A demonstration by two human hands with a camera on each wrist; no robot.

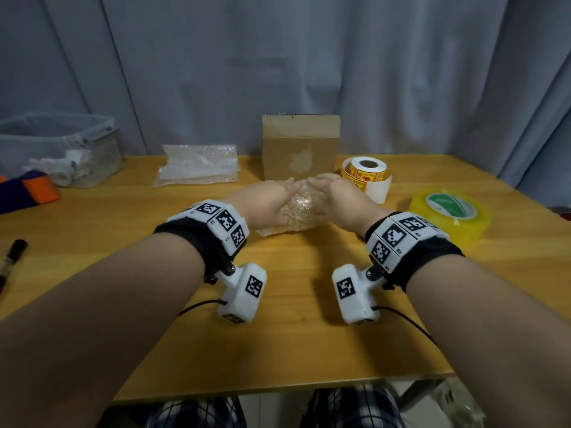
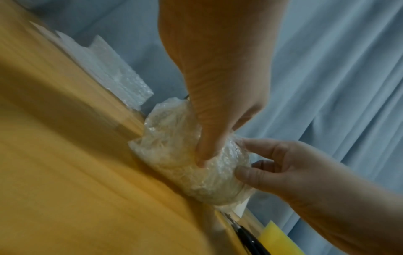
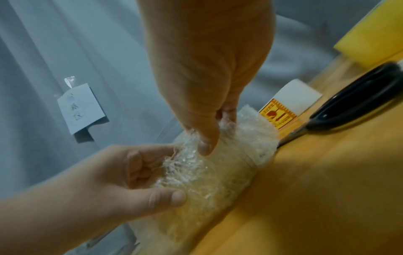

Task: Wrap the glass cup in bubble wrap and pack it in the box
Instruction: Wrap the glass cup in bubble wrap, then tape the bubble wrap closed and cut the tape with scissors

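The glass cup is hidden inside a bundle of bubble wrap that lies on its side at the middle of the wooden table. My left hand grips the bundle's left end, thumb pressed into the wrap. My right hand grips the right end, thumb and fingers pinching the wrap near its loose edge. The brown cardboard box stands just behind the hands, its back flap up.
Spare bubble wrap sheets lie at the back left, beside a clear plastic bin. A sticker roll and a yellow tape roll sit at the right. Black-handled scissors lie near the bundle. A pen lies at far left.
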